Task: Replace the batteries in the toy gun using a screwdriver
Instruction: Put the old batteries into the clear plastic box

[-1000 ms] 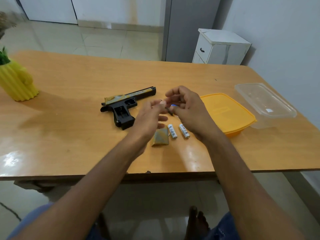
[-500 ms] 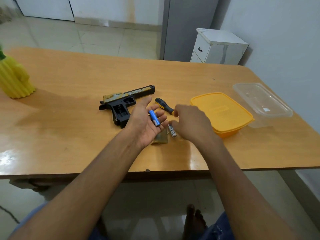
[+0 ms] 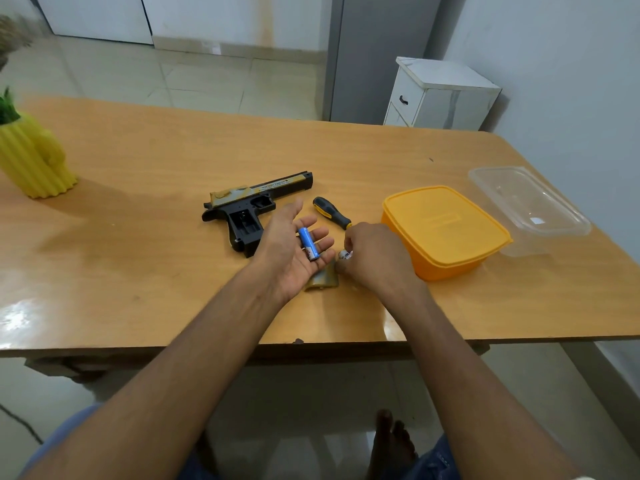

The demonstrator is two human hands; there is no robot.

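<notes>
While the left hand (image 3: 294,251) lies palm up with its fingers straight and spread, a blue battery (image 3: 308,243) rests loose across those fingers, not gripped. The right hand (image 3: 375,258) is knuckles up just beside it, its fingertips curled and pinching a white battery (image 3: 345,255) at the table surface; any further battery beneath that hand is hidden. A small olive-gold cover plate (image 3: 323,280) lies flat on the wooden table (image 3: 173,265), partly under both hands. The toy gun (image 3: 252,206), black with a gold-toned slide, lies on its side just beyond the left hand, muzzle to the right, the grip's battery bay open and facing up. The screwdriver (image 3: 330,213), black and yellow handled, lies on the table between the gun and the yellow lidded container (image 3: 445,230). A clear plastic tub (image 3: 528,202) sits beyond that container. A yellow ribbed pot (image 3: 33,161) stands at the far left.
</notes>
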